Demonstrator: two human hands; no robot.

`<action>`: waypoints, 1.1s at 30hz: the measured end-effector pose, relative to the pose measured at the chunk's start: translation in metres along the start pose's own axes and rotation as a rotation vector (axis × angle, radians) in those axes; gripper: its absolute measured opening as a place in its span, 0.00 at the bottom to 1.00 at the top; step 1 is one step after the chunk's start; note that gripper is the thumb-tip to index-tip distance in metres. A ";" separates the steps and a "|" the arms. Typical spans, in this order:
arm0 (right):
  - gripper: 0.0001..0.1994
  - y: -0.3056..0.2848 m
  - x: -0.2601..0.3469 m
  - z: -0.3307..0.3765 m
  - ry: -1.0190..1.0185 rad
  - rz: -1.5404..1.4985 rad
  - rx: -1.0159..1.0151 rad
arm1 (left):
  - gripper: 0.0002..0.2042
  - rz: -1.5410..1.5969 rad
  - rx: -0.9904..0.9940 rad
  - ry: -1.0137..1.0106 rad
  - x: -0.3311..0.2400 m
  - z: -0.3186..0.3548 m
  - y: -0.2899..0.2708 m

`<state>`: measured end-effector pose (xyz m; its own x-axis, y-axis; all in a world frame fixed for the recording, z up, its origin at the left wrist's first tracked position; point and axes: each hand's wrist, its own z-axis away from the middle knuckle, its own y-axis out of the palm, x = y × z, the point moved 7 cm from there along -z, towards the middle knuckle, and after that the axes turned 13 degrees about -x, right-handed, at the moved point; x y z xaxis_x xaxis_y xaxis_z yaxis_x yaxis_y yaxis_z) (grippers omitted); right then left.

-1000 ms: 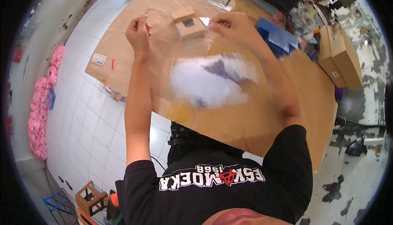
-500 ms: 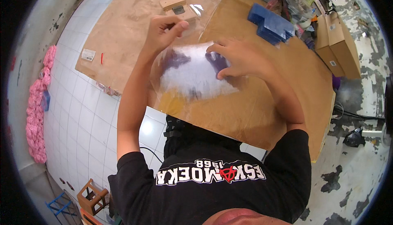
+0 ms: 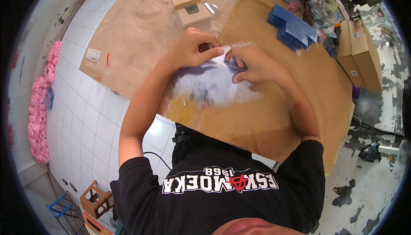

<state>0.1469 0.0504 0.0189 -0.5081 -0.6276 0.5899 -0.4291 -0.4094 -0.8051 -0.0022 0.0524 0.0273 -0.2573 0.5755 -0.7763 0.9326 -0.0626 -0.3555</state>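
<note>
Above a whitish, hazy patch (image 3: 209, 87) on the tabletop, my two hands are close together. My left hand (image 3: 195, 52) is closed in a pinch, its thumb tip at the left edge of a clear plastic sheet (image 3: 245, 44). The fingers of my right hand (image 3: 257, 66) curl in over the same thin sheet, thumb apart below the index finger. Glare and the fingers hide exactly where the sheet is gripped. Beyond my left hand sits a light wooden block fixture (image 3: 195, 14) with a dark rectangle in its middle.
Blue-tinted flat plastic pieces (image 3: 293, 27) are stacked at the far right of the brown-covered table (image 3: 141, 25). Cardboard boxes (image 3: 359, 55) stand past its right edge. A white label (image 3: 93, 55) and a small red strip (image 3: 108, 59) lie at the left.
My left hand has moved right and nearer, up to my right hand. My right hand's fingers have curled in, and a clear plastic edge now shows behind them.
</note>
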 end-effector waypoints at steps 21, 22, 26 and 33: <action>0.06 -0.059 -0.028 0.010 0.288 -0.515 -0.268 | 0.14 0.435 -0.012 -0.507 0.024 0.001 0.005; 0.06 -0.059 -0.029 0.010 0.294 -0.513 -0.271 | 0.12 0.413 -0.059 -0.515 0.027 0.001 0.003; 0.08 -0.082 -0.038 0.014 0.255 -0.490 -0.453 | 0.07 0.421 -0.256 -0.574 0.032 -0.001 -0.011; 0.12 -0.104 -0.057 0.021 0.326 -0.536 -0.612 | 0.06 0.454 -0.319 -0.479 0.034 -0.005 -0.021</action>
<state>0.2360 0.1153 0.0680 -0.2717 -0.1935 0.9427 -0.9490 -0.1091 -0.2959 -0.0298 0.0779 0.0110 0.1578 0.1248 -0.9796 0.9831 0.0729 0.1677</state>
